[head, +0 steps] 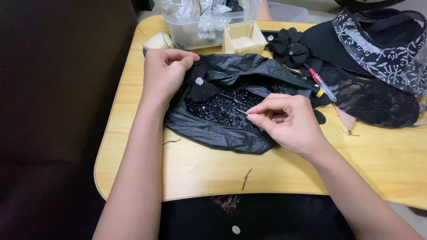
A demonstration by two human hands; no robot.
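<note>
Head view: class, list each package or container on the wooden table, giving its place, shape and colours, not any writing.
Crumpled black plastic bag: table centre, open, full of small black beads, between left hand and right hand.
Clear plastic tub: far edge, rectangular, holding clear and silvery pieces.
Small cream square tray: right of the tub, looks empty.
No labels, signs or screens visible.

Table: pale wood, smooth, satin finish. On its middle, bag: thin black plastic, crinkled, w/ soft sheen. Inside bag, beads: black, glossy, glinting. Needle over the beads: thin bright metal. Flower at bag's left edge: matt black cloth w/ sparkly stone centre. Behind bag, tub: clear plastic; box: cream plastic, smooth. Right of bag, lace: black, open-weave, rough; band: sheer cloth w/ silvery glitter pattern.
</note>
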